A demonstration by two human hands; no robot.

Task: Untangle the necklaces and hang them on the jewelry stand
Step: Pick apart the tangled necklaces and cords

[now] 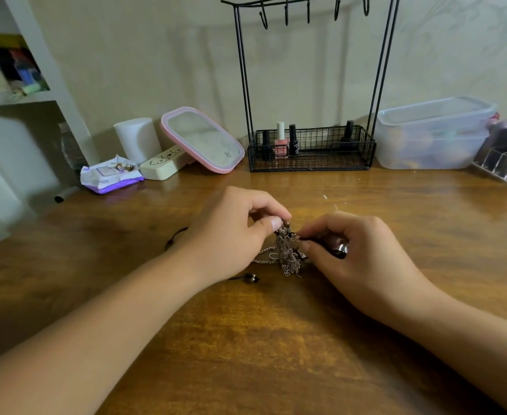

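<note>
A single head-worn view looks forward and down, close over the wooden table toward the wall.

A brown wooden table with a glossy, grained top is set against a plain cream wall. At the left, a white shelving unit is seen, its shelf filled with blurred, colourful items. The scene is dimly and softly lit, and faint reflections are shown on the tabletop.

Two bare forearms, no sleeves in view. Left hand: no rings, no watch seen. Right hand: fingers bare, short plain nails, nothing on the wrist.
</note>
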